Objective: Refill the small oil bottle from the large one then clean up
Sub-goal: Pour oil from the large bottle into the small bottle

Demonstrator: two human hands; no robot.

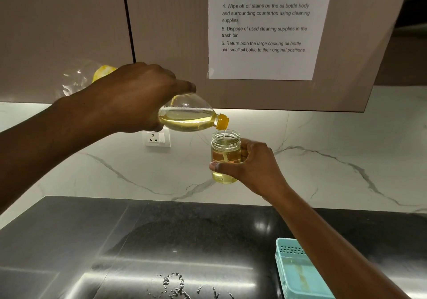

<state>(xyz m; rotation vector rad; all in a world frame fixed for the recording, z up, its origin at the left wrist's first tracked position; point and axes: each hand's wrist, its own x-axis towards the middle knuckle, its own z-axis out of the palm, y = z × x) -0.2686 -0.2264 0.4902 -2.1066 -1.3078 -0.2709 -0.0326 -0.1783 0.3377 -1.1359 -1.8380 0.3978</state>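
- While the left hand (136, 95) grips the tipped clear plastic bottle (187, 116), yellow oil (184, 123) runs out.
- Fingers of the right hand (249, 162) wrap the round glass jar (224, 158).
- Bottle's back hides behind the hand.

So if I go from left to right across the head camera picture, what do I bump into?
Left hand → large oil bottle, tipped and pouring → small oil jar → right hand holding the jar → teal basket, low on the counter.
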